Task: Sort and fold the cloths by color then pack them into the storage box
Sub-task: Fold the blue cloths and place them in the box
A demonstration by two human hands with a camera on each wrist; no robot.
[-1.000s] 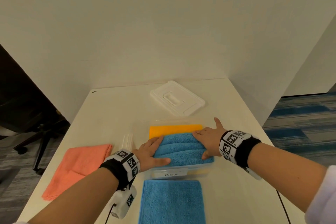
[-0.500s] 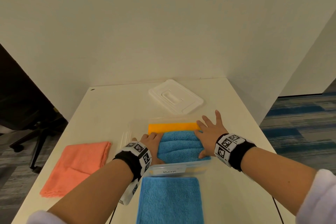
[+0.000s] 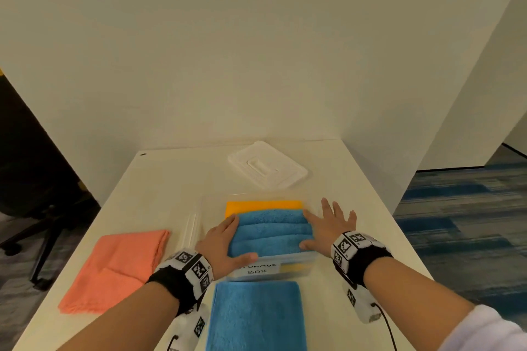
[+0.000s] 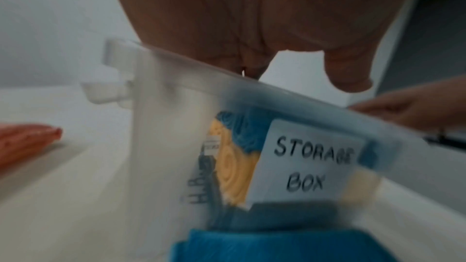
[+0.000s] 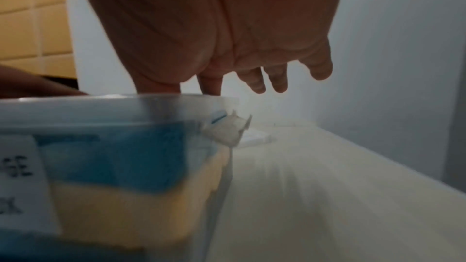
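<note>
A clear storage box with a "STORAGE BOX" label stands mid-table. Inside it a folded blue cloth lies on an orange-yellow cloth. My left hand lies flat on the blue cloth's left edge, thumb along the box's near rim. My right hand rests with spread, straight fingers at the cloth's right edge, over the box's right rim. A second folded blue cloth lies on the table just in front of the box. A folded coral cloth lies to the left.
The white box lid lies on the table behind the box. A clear latch piece sits by the box's left side. White walls close the back and right. An office chair stands left of the table.
Both hands slid outward from the top of the blue cloth to its left and right edges. The right hand's fingers have spread over the box's right rim.
</note>
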